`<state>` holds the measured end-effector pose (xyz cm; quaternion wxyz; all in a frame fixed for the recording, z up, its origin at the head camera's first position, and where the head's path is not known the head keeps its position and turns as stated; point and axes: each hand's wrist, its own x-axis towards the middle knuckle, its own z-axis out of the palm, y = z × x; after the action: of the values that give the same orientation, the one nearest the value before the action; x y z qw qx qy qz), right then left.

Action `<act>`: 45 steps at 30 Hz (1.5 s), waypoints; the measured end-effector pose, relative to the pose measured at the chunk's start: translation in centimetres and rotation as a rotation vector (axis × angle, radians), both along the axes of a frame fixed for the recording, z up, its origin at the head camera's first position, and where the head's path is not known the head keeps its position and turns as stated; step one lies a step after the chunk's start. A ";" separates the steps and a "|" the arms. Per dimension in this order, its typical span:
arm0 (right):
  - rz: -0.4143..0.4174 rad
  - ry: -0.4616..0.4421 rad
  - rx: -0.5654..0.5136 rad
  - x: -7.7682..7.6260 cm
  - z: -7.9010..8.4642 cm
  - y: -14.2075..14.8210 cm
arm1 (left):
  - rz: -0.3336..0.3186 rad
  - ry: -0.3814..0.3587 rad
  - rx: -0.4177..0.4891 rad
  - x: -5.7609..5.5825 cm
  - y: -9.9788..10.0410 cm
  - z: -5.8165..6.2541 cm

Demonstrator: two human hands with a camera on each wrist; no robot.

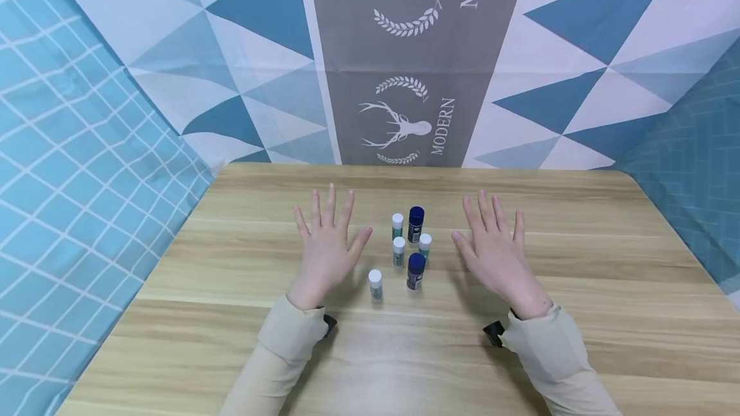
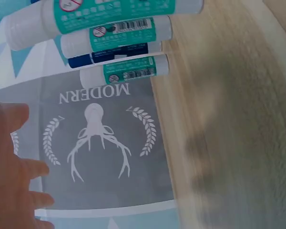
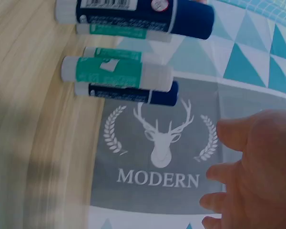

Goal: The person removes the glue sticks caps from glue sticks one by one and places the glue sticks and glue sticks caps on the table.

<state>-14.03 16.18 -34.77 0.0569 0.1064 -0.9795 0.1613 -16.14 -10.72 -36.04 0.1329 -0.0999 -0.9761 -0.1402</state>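
Observation:
Several small glue sticks stand upright in a loose cluster between the two hands. Two have navy caps: a rear navy glue stick and a front navy glue stick. The others wear white caps over green labels, among them the nearest white-capped glue stick. To the left of the cluster, the left hand spreads its fingers, palm down, touching none of the sticks. On the other side the right hand is spread likewise, its thumb toward the cluster, holding nothing. Labels show closely on a green glue stick in the left wrist view.
Under everything lies a wood-grain table. Behind its far edge hangs a patterned cloth with deer and triangles. A blue gridded cloth borders the left side, and a teal cloth the right.

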 end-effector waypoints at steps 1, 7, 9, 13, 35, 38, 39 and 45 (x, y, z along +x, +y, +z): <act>0.003 0.016 -0.004 0.0 0.0 -0.1 | -0.019 -0.005 0.023 0.1 -0.1 0.1; 0.084 0.175 -0.101 0.5 0.5 -1.5 | -0.256 -0.179 0.245 1.3 -1.1 0.6; 0.131 0.233 -0.147 0.8 0.6 -2.3 | -0.338 -0.284 0.289 1.7 -1.5 0.4; 0.246 0.342 -0.195 1.5 0.3 -3.8 | -0.433 -0.444 0.274 2.2 -2.0 -0.4; 0.575 0.457 -0.107 2.4 -1.7 -7.4 | -0.521 -0.439 0.159 3.4 -0.5 -0.3; 0.558 0.455 -0.152 2.3 -1.5 -7.2 | -0.527 -0.432 0.170 3.6 -0.5 0.3; 0.548 0.451 -0.167 2.3 -1.4 -7.1 | -0.527 -0.430 0.181 3.7 -0.5 0.5; 0.505 0.402 -0.273 2.3 -0.9 -6.7 | -0.528 -0.424 0.287 3.8 -0.7 1.6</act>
<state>-11.72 9.53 -35.64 0.2206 0.3663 -0.8609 0.2755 -12.35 -11.44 -34.44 -0.1003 -0.2973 -0.8929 -0.3228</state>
